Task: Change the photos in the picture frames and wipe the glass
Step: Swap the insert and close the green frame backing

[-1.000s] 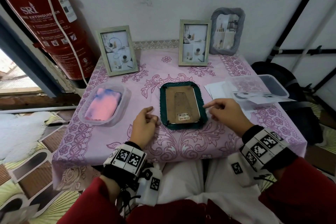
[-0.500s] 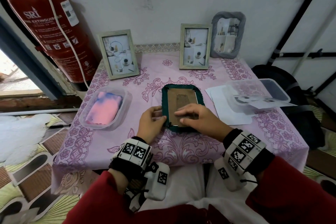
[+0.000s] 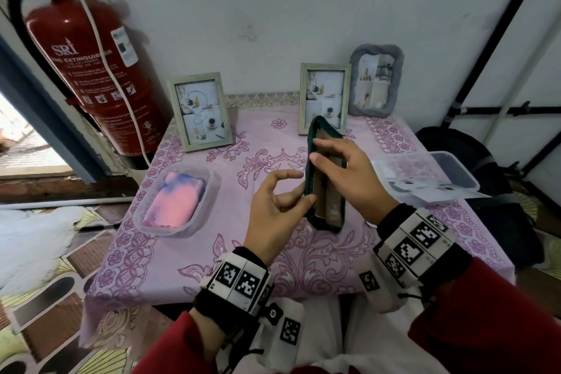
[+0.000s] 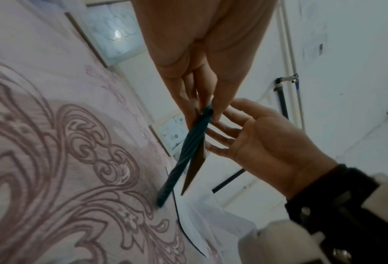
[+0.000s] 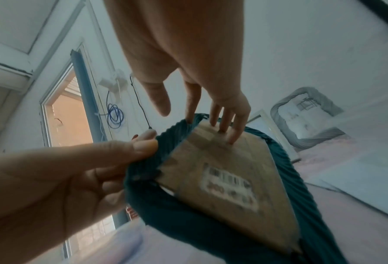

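Observation:
The dark green picture frame [image 3: 309, 179] stands tilted up on its edge over the pink tablecloth [image 3: 243, 252], its brown backing [image 3: 329, 191] turned right. Its lower end [image 4: 162, 198] is down at the cloth. My left hand [image 3: 303, 188] pinches the frame's left rim between thumb and fingers [image 4: 220, 107]. My right hand [image 3: 334, 167] lies across the backing with straight fingers [image 5: 229, 128] pressing on the board [image 5: 222, 169], and its thumb [image 5: 159, 100] hangs free. A barcode sticker [image 5: 229, 184] shows on the backing. The glass side is hidden.
Two pale frames [image 3: 200, 111] [image 3: 324, 99] and a grey frame [image 3: 376, 80] stand at the wall. At the left is a clear tub [image 3: 212, 188] with a pink-blue cloth [image 3: 174, 199]. A clear box of photos [image 3: 425, 176] sits right, and a red extinguisher [image 3: 91, 70] far left.
The green frame lay flat and face down on the cloth. Both hands have raised it onto its edge, and the head view has tipped up a little.

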A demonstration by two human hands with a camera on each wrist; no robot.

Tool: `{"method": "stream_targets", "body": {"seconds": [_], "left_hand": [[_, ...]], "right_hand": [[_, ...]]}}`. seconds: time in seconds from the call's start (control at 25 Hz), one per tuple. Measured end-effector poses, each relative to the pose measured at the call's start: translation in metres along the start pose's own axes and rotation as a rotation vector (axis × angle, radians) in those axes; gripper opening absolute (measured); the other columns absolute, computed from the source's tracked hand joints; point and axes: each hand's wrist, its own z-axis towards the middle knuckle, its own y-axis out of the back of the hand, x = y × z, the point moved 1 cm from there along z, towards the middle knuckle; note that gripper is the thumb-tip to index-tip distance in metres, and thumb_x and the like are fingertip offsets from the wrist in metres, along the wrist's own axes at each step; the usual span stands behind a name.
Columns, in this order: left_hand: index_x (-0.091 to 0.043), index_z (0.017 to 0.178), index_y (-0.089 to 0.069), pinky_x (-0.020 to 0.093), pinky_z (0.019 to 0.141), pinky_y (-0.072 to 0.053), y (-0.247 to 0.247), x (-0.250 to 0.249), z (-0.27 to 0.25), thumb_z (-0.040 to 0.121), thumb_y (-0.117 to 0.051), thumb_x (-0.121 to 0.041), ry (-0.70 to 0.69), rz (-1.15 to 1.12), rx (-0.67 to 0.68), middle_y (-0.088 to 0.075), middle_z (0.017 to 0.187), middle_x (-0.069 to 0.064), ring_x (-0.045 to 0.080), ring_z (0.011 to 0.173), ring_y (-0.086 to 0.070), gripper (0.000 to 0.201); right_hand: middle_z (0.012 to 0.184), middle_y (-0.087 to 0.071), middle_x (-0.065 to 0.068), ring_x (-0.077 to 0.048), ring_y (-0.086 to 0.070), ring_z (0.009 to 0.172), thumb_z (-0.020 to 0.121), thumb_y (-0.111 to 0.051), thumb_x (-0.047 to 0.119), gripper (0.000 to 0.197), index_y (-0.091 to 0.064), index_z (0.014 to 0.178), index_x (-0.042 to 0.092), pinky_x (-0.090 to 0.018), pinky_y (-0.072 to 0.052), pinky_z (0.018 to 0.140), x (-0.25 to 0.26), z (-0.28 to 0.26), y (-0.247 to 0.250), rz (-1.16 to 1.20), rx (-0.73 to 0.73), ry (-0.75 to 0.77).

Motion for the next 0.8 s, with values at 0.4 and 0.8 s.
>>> {"method": "stream_targets", "body": {"seconds": [0.4, 0.8], "left_hand": [[-0.013, 0.101, -0.054, 0.025, 0.077, -0.057, -0.018, -0.006, 0.005, 0.075, -0.075, -0.007, -0.158, 0.186, 0.027, -0.075, 0.092, -0.002, 0.018, 0.083, -0.072, 0.034], [-0.029, 0.127, -0.046, 0.014, 0.084, -0.045, 0.018, -0.009, 0.036, 0.084, -0.066, -0.019, -0.213, 0.298, -0.271, -0.054, 0.122, -0.005, 0.003, 0.113, -0.051, 0.048]], "right_hand": [[0.104, -0.065, -0.011, -0.025, -0.064, 0.100, 0.082, -0.067, 0.007, 0.019, -0.057, 0.097, 0.002, -0.044, -0.055, 0.088, 0.018, 0.008, 0.025, 0.194, -0.215, -0.032], [0.090, -0.070, -0.016, -0.021, -0.068, 0.075, 0.093, -0.052, 0.006, 0.018, -0.048, 0.110, 0.006, -0.029, -0.059, 0.068, 0.012, 0.004, 0.031, 0.484, -0.164, -0.048]]}}
